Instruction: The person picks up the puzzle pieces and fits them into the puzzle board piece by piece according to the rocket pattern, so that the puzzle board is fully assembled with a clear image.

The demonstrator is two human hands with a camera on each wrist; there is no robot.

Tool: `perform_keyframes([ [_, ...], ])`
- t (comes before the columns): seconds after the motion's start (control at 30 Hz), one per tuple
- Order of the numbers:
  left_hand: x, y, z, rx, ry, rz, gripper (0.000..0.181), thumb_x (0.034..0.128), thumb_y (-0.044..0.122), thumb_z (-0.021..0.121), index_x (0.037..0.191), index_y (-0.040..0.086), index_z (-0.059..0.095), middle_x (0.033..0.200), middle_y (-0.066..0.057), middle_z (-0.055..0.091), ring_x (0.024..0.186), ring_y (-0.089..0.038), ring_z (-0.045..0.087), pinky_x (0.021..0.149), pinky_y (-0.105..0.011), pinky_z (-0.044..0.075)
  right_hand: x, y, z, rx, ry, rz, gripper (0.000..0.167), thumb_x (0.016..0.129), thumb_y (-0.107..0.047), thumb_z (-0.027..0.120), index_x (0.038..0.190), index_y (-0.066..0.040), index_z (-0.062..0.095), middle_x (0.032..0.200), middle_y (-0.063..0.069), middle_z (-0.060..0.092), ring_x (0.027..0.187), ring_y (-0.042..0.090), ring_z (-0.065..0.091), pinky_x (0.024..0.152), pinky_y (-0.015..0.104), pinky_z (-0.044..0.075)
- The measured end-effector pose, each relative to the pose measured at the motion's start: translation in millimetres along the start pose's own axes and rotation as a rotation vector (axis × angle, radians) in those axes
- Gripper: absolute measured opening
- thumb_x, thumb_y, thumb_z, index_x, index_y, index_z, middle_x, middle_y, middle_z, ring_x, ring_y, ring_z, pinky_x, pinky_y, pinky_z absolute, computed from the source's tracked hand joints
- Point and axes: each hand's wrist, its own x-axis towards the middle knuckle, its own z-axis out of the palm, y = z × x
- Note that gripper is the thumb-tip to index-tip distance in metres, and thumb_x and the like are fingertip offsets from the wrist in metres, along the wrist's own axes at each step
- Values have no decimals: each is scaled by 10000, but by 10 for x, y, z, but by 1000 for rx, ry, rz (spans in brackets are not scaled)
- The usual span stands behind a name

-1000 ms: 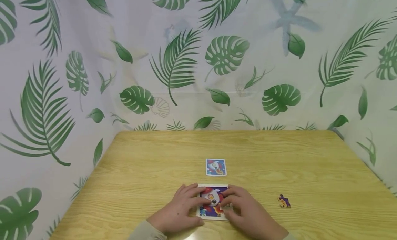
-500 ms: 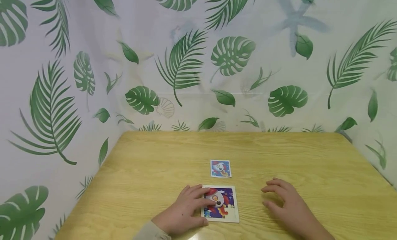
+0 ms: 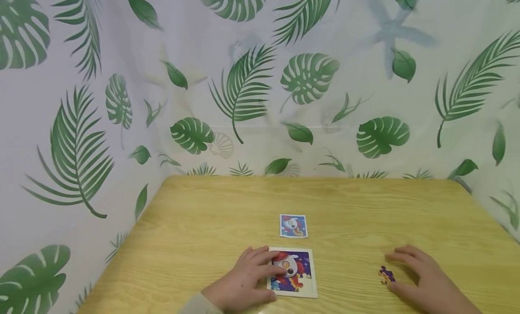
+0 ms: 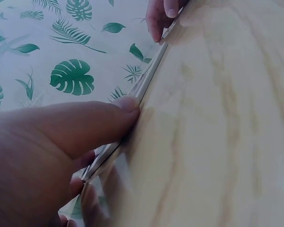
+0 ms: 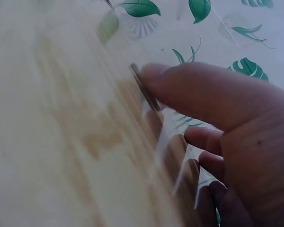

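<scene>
A square jigsaw puzzle [image 3: 306, 284] in a pale frame lies at the near middle of the table in the head view. Its rocket picture has a bare cream gap at the lower right. My left hand [image 3: 239, 282] rests on its left side, fingers spread over the picture, thumb at the lower left corner. To the right lies a loose purple and orange puzzle piece [image 3: 387, 275]. My right hand [image 3: 430, 280] is over the table beside that piece, thumb touching its near edge and fingers apart beyond it. The right wrist view shows the thumb against the piece's thin edge [image 5: 144, 87].
A small picture card [image 3: 293, 226] with the same rocket picture lies just behind the puzzle. The wood-grain table [image 3: 203, 214] meets a leaf-patterned curtain [image 3: 252, 160] at its back and sides.
My right hand has left the puzzle and moved right to the loose piece, its thumb now against it. The left hand has stayed on the puzzle. The head view has shifted slightly.
</scene>
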Motion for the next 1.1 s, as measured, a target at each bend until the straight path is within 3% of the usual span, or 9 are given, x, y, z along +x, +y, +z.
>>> perform_keyframes([
  [0.13, 51, 30, 19, 2, 6, 15, 500, 967, 482, 636, 1450, 439, 516, 1636, 133, 250, 1525, -243, 170, 1201, -596, 102, -40, 88, -35, -14, -16, -15, 469, 849, -346, 822, 1247, -138, 687, 1391, 204, 508, 1278, 478, 394, 875, 695, 423],
  [0.33, 47, 9, 12, 16, 4, 15, 500, 962, 485, 640, 1446, 427, 525, 1635, 120, 262, 1524, -250, 175, 1204, -591, 97, -43, 113, 9, -16, -15, -10, 358, 874, -344, 801, 1201, -219, 724, 1383, 163, 545, 1268, 431, 430, 849, 569, 507],
  [0.53, -19, -37, -68, 20, 4, -8, 503, 957, 496, 645, 1443, 441, 523, 1632, 119, 269, 1525, -242, 169, 1207, -584, 85, -12, 1, 81, 60, -18, 23, 276, 901, -360, 773, 1142, -229, 746, 1400, 190, 533, 1306, 494, 388, 884, 660, 483],
  [0.63, -10, -34, -80, 13, -2, -16, 504, 956, 500, 647, 1441, 451, 521, 1631, 128, 267, 1524, -236, 169, 1208, -580, 87, -10, -39, 61, 32, -18, 46, 248, 900, -384, 768, 1112, -257, 749, 1396, 161, 541, 1304, 461, 401, 874, 552, 530],
  [0.83, 10, -22, -41, -36, -18, -55, 500, 951, 526, 641, 1433, 485, 513, 1629, 148, 259, 1527, -240, 154, 1207, -586, 77, 8, -141, 42, -22, 5, 10, 177, 878, -357, 796, 1035, -281, 765, 1289, 92, 615, 1208, 411, 509, 863, 551, 519],
  [0.93, 23, -13, -9, -39, -11, -48, 501, 953, 529, 636, 1436, 486, 509, 1628, 151, 260, 1526, -238, 159, 1205, -592, 80, 32, -221, 53, -21, 7, 18, 156, 872, -394, 796, 1005, -322, 758, 1260, 28, 621, 1191, 362, 534, 862, 488, 527],
  [1.1, 47, 13, 7, -24, -1, -35, 509, 957, 528, 630, 1447, 477, 503, 1633, 147, 252, 1529, -231, 152, 1208, -584, 70, 104, -400, 115, 59, -13, 35, 175, 890, -470, 754, 1004, -338, 748, 1268, 1, 607, 1214, 348, 526, 922, 555, 503],
])
